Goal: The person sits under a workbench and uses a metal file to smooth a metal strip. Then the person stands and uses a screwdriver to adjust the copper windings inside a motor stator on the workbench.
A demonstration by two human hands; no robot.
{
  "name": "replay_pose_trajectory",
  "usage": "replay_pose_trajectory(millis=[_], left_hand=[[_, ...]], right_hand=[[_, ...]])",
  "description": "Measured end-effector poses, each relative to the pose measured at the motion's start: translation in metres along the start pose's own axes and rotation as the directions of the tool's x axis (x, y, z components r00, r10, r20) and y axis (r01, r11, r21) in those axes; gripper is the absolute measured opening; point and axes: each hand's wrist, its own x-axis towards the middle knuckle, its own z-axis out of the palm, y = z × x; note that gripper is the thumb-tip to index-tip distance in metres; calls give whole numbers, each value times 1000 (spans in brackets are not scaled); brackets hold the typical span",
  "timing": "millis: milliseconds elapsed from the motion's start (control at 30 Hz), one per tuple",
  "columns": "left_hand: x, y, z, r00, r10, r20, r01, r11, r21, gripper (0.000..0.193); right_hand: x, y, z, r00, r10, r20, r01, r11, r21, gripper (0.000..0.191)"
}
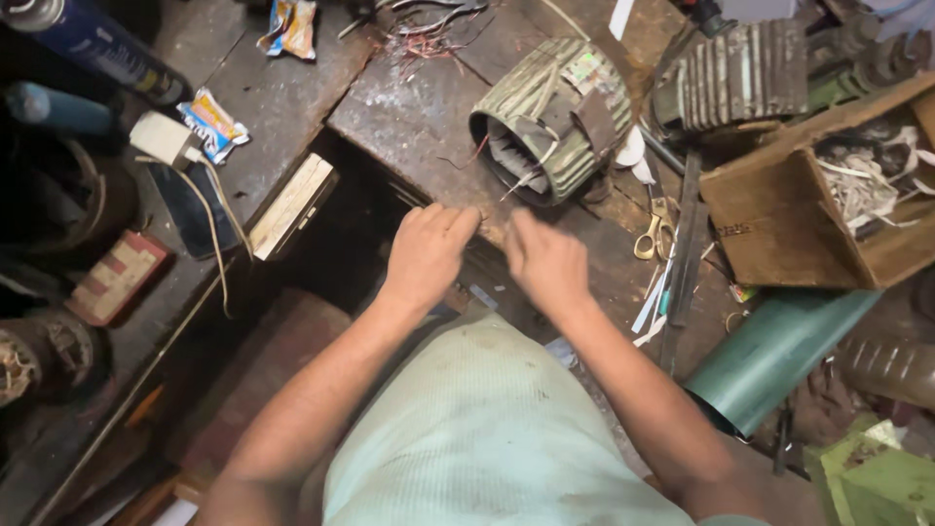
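In the middle of the frame, both hands rest at the near edge of a scarred metal-topped workbench (409,117), just below a ribbed green motor stator (550,117) that lies on its side with its open bore facing lower left. The left hand (427,255) has its fingers curled and pressed together, seemingly nipping something thin at the tips; what it is cannot be made out. The right hand (545,261) is motion-blurred, fingers bunched and bent down toward the bench, and whether it holds anything cannot be told. The stator looks heavy and rigid, a cast finned shell that would likely sit steady and want a grip around the outer ribs, not by the loose wires and insulation strips hanging from its bore, which look thin, springy and easily torn. To the right lie yellow-handled scissors (654,234), a dark flat bar (684,244), an open cardboard box (799,209) of scraps, and a rolled green sheet (779,356) at lower right.
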Motion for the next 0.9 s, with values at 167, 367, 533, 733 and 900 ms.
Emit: replay_pose_trajectory(millis=[167, 367, 533, 733, 900], left_hand=[[-5, -6, 0, 1000, -16, 9, 16, 1000, 11, 22], [0, -8, 1, 996, -66, 55, 67, 998, -16, 17], [4, -7, -4, 998, -30, 64, 26, 998, 52, 15], [2, 5, 0, 980, -84, 181, 59, 989, 137, 18], [14, 6, 10, 489, -385, 783, 856, 386, -345, 20]], right_hand=[[2, 4, 7, 1000, -5, 10, 4, 999, 54, 17], [4, 5, 9, 999, 24, 31, -27, 990, 135, 11], [5, 3, 7, 997, -18, 77, 1, 976, 219, 15], [5, 1, -3, 993, 67, 93, -68, 998, 10, 15], [4, 3, -15, 984, 141, 110, -152, 983, 100, 20]])
